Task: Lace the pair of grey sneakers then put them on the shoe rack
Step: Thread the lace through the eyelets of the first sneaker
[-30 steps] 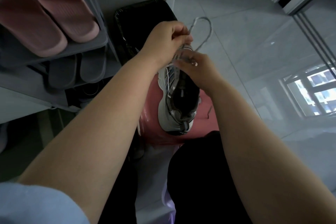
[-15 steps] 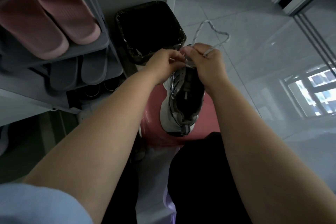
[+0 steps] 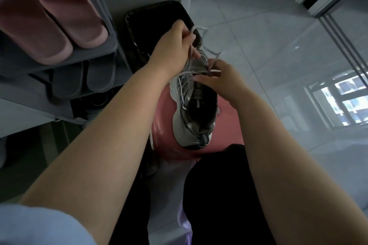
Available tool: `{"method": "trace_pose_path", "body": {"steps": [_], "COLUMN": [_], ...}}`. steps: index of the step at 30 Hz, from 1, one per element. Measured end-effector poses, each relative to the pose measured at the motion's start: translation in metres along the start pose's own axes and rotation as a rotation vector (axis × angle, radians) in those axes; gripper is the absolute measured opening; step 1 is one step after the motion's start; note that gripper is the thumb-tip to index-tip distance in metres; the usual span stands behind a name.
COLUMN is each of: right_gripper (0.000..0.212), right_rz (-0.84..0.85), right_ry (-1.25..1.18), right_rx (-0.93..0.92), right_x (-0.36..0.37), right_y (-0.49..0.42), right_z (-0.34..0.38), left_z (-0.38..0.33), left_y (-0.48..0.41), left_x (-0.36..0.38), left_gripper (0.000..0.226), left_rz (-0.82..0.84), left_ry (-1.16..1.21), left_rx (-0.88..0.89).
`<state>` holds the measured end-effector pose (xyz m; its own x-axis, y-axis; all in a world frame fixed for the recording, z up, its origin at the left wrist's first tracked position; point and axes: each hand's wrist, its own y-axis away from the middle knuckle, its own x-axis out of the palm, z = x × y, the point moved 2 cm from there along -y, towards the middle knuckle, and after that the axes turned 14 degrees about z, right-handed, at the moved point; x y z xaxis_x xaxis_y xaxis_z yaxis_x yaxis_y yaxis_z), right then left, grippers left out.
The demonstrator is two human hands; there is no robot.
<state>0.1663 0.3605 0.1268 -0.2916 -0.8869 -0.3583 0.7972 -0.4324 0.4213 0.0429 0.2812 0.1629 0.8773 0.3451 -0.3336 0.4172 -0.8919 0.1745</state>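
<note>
One grey sneaker [image 3: 191,125] stands on a pink stool [image 3: 165,141], heel toward me, toe hidden behind my hands. My left hand [image 3: 175,45] is raised above the toe end and grips the grey lace [image 3: 211,50], pulling it up and away. My right hand [image 3: 223,81] rests on the sneaker's right side near the upper eyelets and pinches the lace there. A loose loop of lace runs between the two hands. The second sneaker is not in view. The grey shoe rack [image 3: 95,53] stands at the left.
The rack holds pink slippers [image 3: 49,18] on its top shelf and grey slippers [image 3: 83,77] below. A black-lined bin [image 3: 147,24] stands behind the stool. Glossy tiled floor [image 3: 278,55] spreads to the right. My dark-trousered legs fill the bottom.
My left hand has lifted up and left, drawing the lace tight. My right hand has dropped to the sneaker's right side. The big lace loop has shrunk.
</note>
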Motion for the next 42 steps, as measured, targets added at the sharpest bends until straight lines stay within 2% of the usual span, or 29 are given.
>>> {"method": "trace_pose_path", "body": {"steps": [3,6,11,15,18,21,25,28,30,32,34,37,39,42], "right_gripper": [0.02,0.029,0.034,0.022,0.021,0.024,0.026,0.026,0.024,0.022,0.015,0.026,0.019,0.018], "right_rz": [-0.121,-0.185,-0.177,-0.223,-0.221,-0.243,-0.292,-0.392,-0.481,-0.522,-0.433,-0.192,-0.159,-0.158], "right_ry": [0.014,0.07,0.169,0.221,0.244,0.274,0.196,0.07,-0.037,-0.094,-0.099,0.056,0.101,0.136], "right_rx": [0.001,0.008,0.037,-0.013,-0.052,-0.002,0.004,-0.093,-0.178,-0.178,-0.086,0.073,0.065,0.068], "right_x": [-0.001,0.001,0.003,0.001,0.003,0.003,0.002,0.001,-0.004,-0.008,-0.01,-0.004,-0.001,-0.001], "right_y": [-0.005,-0.005,-0.004,-0.003,-0.004,-0.009,-0.011,-0.004,0.0,0.001,-0.002,-0.004,-0.003,-0.001], "right_z": [-0.003,0.0,0.004,0.005,0.006,0.004,0.005,0.015,0.022,0.023,0.017,0.005,0.002,0.002], "left_z": [-0.01,-0.014,0.017,0.041,0.048,0.047,0.041,0.039,0.039,0.039,0.039,0.033,0.026,0.018], "left_y": [0.0,0.0,-0.004,0.001,0.003,0.005,0.006,0.005,0.005,0.004,0.004,0.004,0.005,0.007], "left_x": [-0.005,-0.004,-0.001,-0.001,-0.001,0.004,0.013,0.015,0.014,0.013,0.011,0.005,0.005,0.003], "left_gripper": [0.025,0.025,0.013,0.034,0.021,0.015,0.014,0.008,0.008,0.008,0.017,0.024,0.024,0.025], "left_rz": [-0.027,0.009,0.059,0.154,0.139,0.084,0.013,-0.026,-0.025,-0.005,0.019,0.047,0.062,0.026], "left_ry": [0.073,0.075,0.038,-0.089,-0.126,-0.154,-0.328,-0.436,-0.357,-0.17,-0.009,0.083,0.109,-0.001], "left_rx": [0.049,0.071,-0.098,-0.235,-0.217,-0.168,-0.091,-0.108,-0.148,-0.165,-0.171,-0.177,-0.149,-0.094]}}
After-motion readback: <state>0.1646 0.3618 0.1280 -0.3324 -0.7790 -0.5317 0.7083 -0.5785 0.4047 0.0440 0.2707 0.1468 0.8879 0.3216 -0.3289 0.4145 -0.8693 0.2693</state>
